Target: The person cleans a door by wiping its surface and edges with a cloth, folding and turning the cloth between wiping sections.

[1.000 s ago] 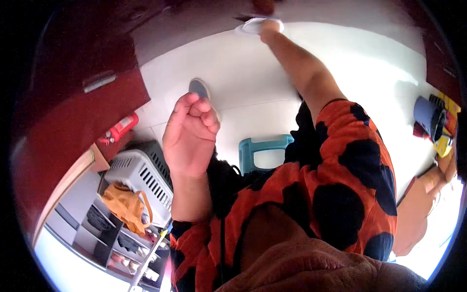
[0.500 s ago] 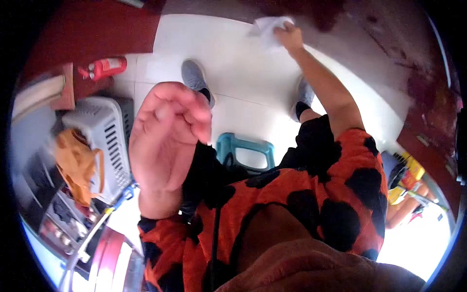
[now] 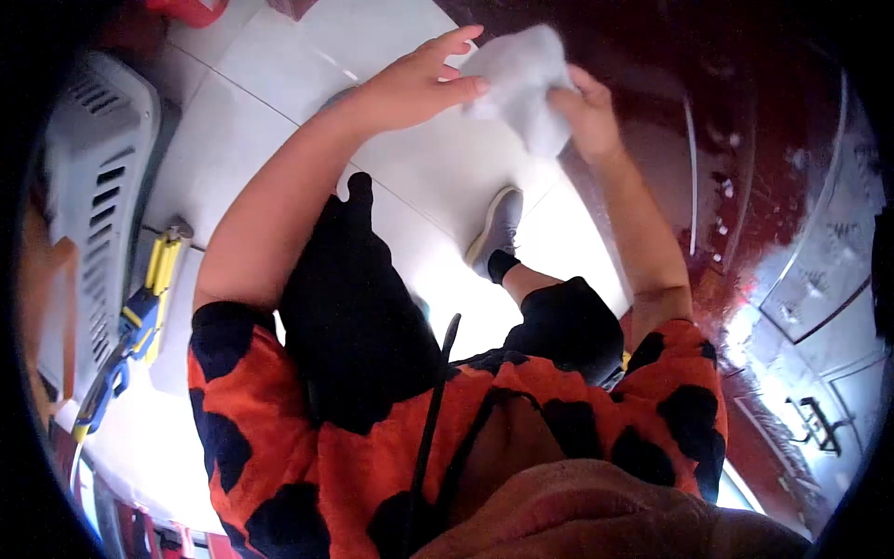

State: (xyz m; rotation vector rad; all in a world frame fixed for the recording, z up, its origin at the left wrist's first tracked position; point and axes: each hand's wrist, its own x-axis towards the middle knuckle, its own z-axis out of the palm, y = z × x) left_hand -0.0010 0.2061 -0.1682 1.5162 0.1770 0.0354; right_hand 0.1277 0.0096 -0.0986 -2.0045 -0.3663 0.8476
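A crumpled white cloth (image 3: 526, 79) hangs between my two hands near the top of the view, over the pale floor tiles and the edge of a dark red surface (image 3: 652, 121). My right hand (image 3: 589, 107) grips the cloth's right side between thumb and fingers. On its left side is my left hand (image 3: 433, 84), thumb and fingers spread apart, the fingertips close to the cloth's edge. Whether they touch the cloth is hard to tell.
A grey slotted plastic crate (image 3: 107, 177) stands at the left, beside a blue and yellow pole-like tool (image 3: 140, 321). A red object (image 3: 191, 9) lies at the top left. My grey shoe (image 3: 498, 228) is on the floor. A small black item (image 3: 818, 427) is at the lower right.
My left hand has moved up and forward to the cloth and its fingers have spread. My right hand still holds the cloth. The view has turned toward the dark red surface on the right.
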